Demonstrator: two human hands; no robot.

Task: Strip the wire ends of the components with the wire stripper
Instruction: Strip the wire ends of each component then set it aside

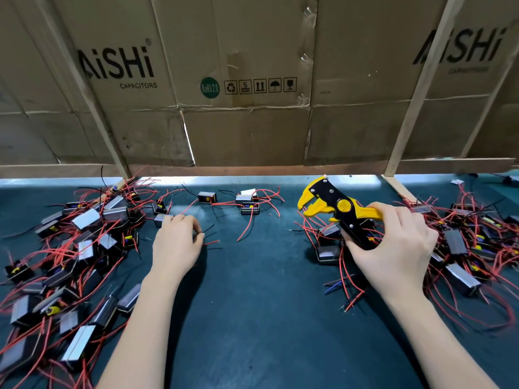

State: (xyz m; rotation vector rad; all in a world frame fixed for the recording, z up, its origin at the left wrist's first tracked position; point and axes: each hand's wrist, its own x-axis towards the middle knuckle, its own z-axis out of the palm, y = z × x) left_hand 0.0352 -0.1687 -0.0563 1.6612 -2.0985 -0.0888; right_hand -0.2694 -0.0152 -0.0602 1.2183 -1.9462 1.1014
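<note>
1. My right hand [393, 242] held the yellow and black wire stripper [338, 210] above the tabletop [252, 304]. My fingers [401, 209] and thumb were curled round its handles.
2. The stripper's mouth pointed to the left and stood open, with nothing in it.
3. My left hand [175, 245] was down on the dark green tabletop, its fingers curled around a small component [163, 220]. Red and black wire ends [210, 240] stuck out to the right of my fingertips.
4. A big pile of components [70, 248] with red wires lay to the left of my left hand.
5. Another pile [463, 248] lay on the right, under and beside my right hand.
6. Three loose components [248, 204] sat near the back edge, between my two hands.
7. Flat cardboard boxes [252, 80] marked "AiSHi CAPACITORS" stood like a wall behind the tabletop.
</note>
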